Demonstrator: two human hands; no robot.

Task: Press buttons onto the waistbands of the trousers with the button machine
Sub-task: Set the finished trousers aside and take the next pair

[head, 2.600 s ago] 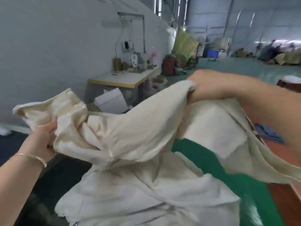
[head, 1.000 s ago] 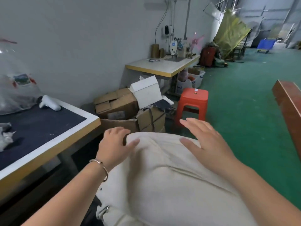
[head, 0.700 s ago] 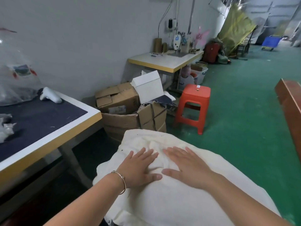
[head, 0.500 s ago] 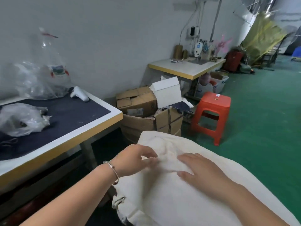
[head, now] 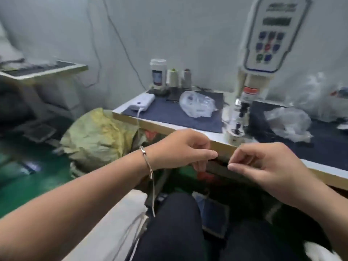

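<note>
The button machine [head: 242,102] stands on the work table [head: 165,127], with its white control panel [head: 271,34] above the press head and the lower die [head: 237,127] near the table's front edge. My left hand [head: 184,147] and my right hand [head: 263,162] hover side by side just in front of that edge, below the die. Both have loosely curled fingers and hold nothing. A pile of cream trousers [head: 113,232] lies at the lower left beside my dark-clad legs, apart from both hands.
On the table's dark mat lie a crumpled plastic bag [head: 195,104], another bag [head: 288,123] right of the machine, a white device with a cable [head: 142,103], a bottle [head: 158,74] and thread spools [head: 173,77]. A yellow-green sack [head: 98,134] sits on the green floor at the left.
My view has swung from the trousers pile on the right to the button machine. Both hands left the cream fabric and now hang free at the table's front edge.
</note>
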